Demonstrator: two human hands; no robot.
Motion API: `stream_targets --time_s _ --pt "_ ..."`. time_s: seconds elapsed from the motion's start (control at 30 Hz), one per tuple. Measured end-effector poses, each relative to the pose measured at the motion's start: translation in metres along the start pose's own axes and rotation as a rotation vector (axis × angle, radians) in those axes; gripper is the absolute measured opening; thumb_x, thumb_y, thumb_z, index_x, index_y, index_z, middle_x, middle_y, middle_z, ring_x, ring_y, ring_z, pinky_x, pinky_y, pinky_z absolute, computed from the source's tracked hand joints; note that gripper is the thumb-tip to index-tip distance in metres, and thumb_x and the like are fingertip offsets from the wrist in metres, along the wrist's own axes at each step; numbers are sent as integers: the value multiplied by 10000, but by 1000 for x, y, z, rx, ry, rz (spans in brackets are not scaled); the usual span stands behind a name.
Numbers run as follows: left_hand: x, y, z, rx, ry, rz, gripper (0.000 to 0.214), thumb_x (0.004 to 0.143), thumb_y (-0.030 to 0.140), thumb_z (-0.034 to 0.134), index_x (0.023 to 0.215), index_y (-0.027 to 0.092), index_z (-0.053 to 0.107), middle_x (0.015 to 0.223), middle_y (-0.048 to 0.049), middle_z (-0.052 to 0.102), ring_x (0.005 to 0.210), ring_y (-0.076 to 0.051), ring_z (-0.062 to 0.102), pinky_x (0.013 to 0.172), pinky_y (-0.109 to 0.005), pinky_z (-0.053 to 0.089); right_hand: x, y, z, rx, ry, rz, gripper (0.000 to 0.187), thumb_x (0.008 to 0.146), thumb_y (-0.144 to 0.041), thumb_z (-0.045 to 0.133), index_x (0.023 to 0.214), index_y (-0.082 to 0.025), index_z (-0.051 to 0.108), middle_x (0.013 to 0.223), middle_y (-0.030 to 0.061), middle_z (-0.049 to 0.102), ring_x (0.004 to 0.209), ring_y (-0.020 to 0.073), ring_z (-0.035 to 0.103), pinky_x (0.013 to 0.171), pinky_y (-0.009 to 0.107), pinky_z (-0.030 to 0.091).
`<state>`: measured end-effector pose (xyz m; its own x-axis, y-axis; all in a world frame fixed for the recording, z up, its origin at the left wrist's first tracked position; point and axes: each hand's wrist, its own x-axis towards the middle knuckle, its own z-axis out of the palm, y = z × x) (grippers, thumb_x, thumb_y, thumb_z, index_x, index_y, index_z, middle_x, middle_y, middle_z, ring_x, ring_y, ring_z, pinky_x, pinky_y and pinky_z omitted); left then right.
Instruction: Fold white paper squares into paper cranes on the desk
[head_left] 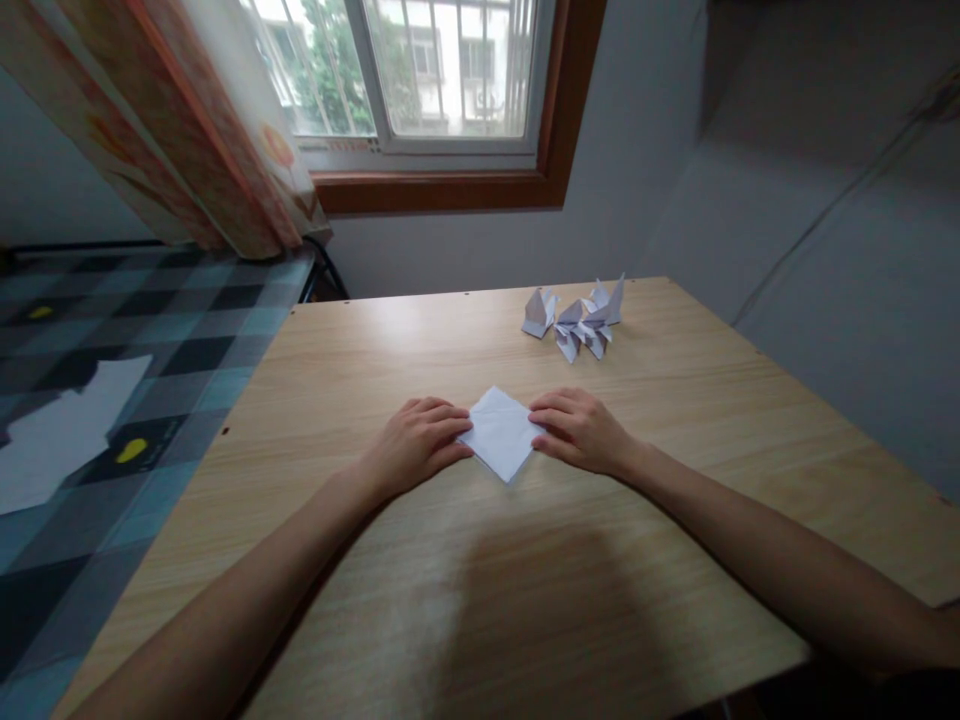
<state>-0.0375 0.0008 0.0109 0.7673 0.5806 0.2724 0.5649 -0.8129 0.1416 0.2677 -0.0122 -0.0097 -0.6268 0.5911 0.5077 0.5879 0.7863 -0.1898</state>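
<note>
A white folded paper square (501,436) lies flat on the wooden table, turned so that one corner faces me. My left hand (427,438) grips its left corner, fingers on top and the thumb along the near edge. At the opposite corner, my right hand (580,430) pinches the paper in the same way. Both hands rest low over the tabletop. The undersides of the two gripped corners are hidden by my fingers.
Several folded paper figures (570,325) stand together near the table's far edge. The light wooden table (360,375) ends at a wall and window (450,70). To the left, white paper sheets (64,440) lie on a checked cloth (195,325), beneath a patterned curtain (172,120).
</note>
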Motion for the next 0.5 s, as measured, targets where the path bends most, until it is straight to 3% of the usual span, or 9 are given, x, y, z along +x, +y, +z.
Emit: stream_targets --time_s 0.1,0.2,0.3,0.4,0.5 --pt "4 9 -1 83 20 14 308 994 416 496 1016 196 710 1027 -63 738 952 -229 637 865 -394 473 2 -9 -2 -28 73 74 344 921 -472 612 1062 -167 689 1115 143 715 1013 286 636 888 453 500" --pt "9 21 -1 195 19 59 260 996 302 479 944 189 708 908 -65 718 872 -224 619 796 -380 462 4 -22 -1 -28 55 63 494 857 -572 661 1108 -147 675 1147 160 701 1044 311 627 900 471 496" --pt "14 32 1 194 45 70 217 964 248 508 858 173 682 890 -76 703 899 -238 611 793 -381 458 5 -33 3 -49 -21 39 381 877 -503 671 1027 -154 690 1070 139 721 985 297 641 870 454 501" --pt "18 39 5 30 86 -24 177 939 252 550 809 168 636 854 -71 685 875 -223 611 787 -362 472 5 -37 5 -33 -24 95 209 924 -368 641 883 -168 686 995 118 731 923 259 651 847 412 506" --pt "22 42 11 -176 131 -211 81 913 223 579 861 176 620 773 -31 644 741 -178 596 694 -311 474 3 -38 5 7 7 199 218 952 -300 595 782 -175 650 947 108 726 888 238 651 825 383 508"
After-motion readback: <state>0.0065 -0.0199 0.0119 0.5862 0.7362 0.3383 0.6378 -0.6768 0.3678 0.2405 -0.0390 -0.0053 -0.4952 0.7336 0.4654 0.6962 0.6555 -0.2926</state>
